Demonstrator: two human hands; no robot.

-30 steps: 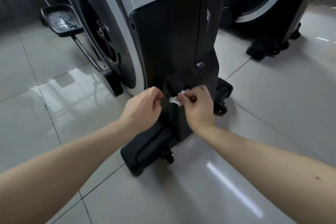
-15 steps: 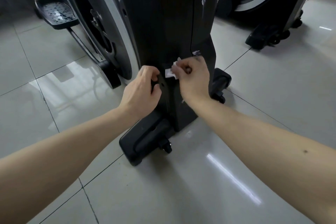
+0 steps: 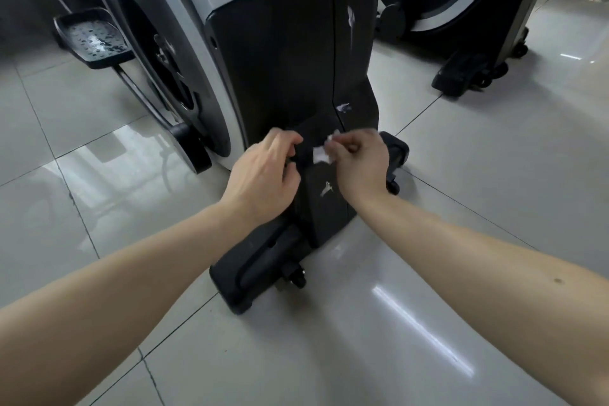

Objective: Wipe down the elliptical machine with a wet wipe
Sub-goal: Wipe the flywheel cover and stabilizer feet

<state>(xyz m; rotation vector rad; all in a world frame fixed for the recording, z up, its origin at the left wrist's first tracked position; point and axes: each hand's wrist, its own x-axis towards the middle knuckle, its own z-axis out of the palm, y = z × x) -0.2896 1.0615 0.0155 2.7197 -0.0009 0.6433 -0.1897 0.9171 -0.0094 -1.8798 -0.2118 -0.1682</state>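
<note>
Pinched in the right grip (image 3: 361, 165), the bunched wet wipe (image 3: 321, 155) presses low on the elliptical machine (image 3: 296, 59), whose dark front rises far beyond it. At its left edge the left grip (image 3: 263, 178) curls; I cannot tell whether it holds.

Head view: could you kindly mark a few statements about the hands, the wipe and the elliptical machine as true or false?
1. The right hand pinches the wet wipe. True.
2. The left hand holds a spray bottle. False: it holds no bottle; its curled fingers lie at the edge of the dark panel.
3. A pedal sits to the left of the dark panel. True.
4. The floor is carpeted. False: it is glossy tiles.
</note>
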